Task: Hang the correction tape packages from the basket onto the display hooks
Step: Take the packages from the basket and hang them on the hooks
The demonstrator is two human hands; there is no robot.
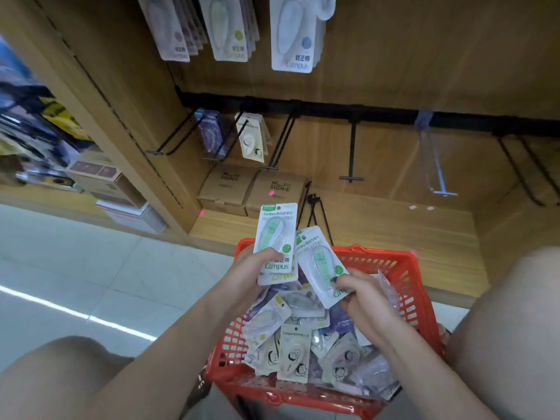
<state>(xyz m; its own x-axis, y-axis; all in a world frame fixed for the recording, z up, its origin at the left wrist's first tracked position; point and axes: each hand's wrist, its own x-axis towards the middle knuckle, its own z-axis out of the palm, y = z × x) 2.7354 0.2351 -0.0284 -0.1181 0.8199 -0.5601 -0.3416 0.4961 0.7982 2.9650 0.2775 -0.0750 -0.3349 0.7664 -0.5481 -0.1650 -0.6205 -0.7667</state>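
A red basket (406,277) on the floor between my knees holds several correction tape packages (294,350). Above it, my left hand (251,268) grips a small stack of green Campus packages (276,237) by the lower edge, upright. My right hand (360,295) pinches another green package (319,262), tilted, beside the stack. Black display hooks (351,153) stick out from a rail on the wooden back panel; two at the left carry a purple package (210,134) and a cream package (251,137).
Larger packages (292,34) hang on the upper row. Brown cardboard boxes (275,192) sit on the bottom shelf behind the basket. A loose black hook (315,213) leans beside them. More boxes (106,180) fill the left bay. Pale floor tiles lie to the left.
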